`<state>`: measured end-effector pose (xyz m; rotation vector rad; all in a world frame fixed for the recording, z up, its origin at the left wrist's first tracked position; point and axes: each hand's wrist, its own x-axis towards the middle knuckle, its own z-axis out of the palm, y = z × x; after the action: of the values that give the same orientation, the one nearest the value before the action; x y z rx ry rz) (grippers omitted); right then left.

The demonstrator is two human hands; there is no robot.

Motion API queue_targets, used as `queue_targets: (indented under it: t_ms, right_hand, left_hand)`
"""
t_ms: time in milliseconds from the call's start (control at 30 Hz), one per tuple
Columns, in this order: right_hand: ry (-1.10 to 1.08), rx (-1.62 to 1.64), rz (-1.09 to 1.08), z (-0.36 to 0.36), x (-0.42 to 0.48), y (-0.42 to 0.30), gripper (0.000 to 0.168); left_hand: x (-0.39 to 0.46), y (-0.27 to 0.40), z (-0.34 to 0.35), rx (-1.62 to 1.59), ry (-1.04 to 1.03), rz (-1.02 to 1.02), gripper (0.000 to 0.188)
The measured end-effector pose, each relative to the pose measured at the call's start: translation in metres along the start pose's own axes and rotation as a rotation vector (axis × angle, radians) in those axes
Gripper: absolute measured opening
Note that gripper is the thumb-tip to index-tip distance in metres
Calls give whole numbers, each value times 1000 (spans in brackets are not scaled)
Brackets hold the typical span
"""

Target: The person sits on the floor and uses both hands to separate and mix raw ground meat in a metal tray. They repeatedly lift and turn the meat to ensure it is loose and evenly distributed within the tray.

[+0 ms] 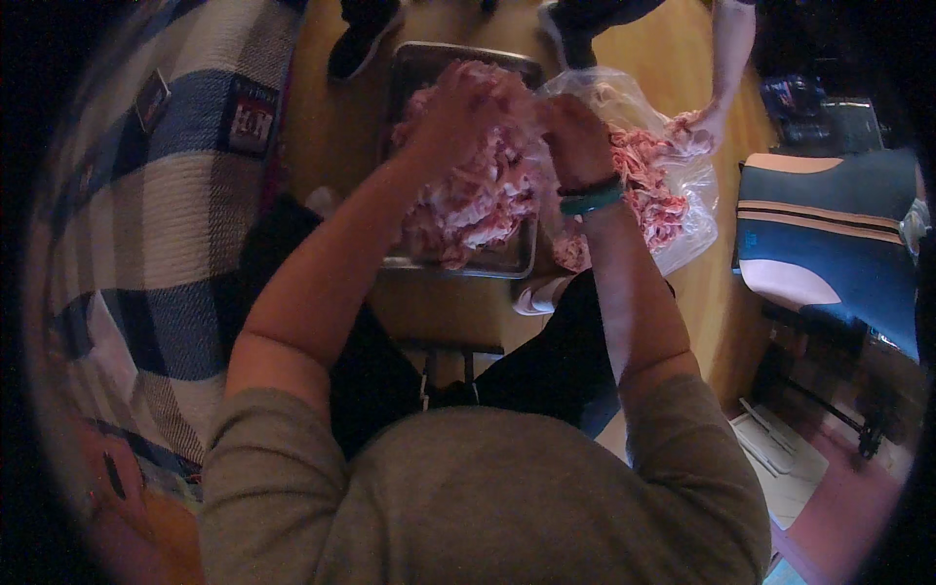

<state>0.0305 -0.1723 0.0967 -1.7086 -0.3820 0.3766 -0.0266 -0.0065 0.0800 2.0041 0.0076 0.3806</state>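
A heap of what looks like raw pink and white meat pieces (482,205) fills a shallow metal tray (528,252) on the floor before me. My left hand (468,110) is over the far part of the heap, blurred, its fingers hard to separate from the meat. My right hand (581,142), with a green band (592,199) at the wrist, is between the tray and a clear plastic bag (691,245). Its fingers point toward the heap, and what they hold is unclear. Redder shredded meat (662,212) lies in the open bag.
Another person's hand (698,135) touches meat at the bag's right side. Dark shoes (362,51) stand beyond the tray. A plaid cloth (183,241) covers the left side. A dark padded seat (819,227) stands at right, above the wooden floor (738,307).
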Motion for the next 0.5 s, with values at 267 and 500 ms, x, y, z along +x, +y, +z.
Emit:
queue_targets:
  t_ms: [267, 500]
  right_hand:
    - [-95, 93, -107, -42, 11, 9, 21]
    - [-574, -946, -201, 9, -45, 32, 31]
  left_hand:
    - [4, 18, -33, 231, -193, -195, 27]
    - [-20, -31, -8, 271, -270, 346, 25]
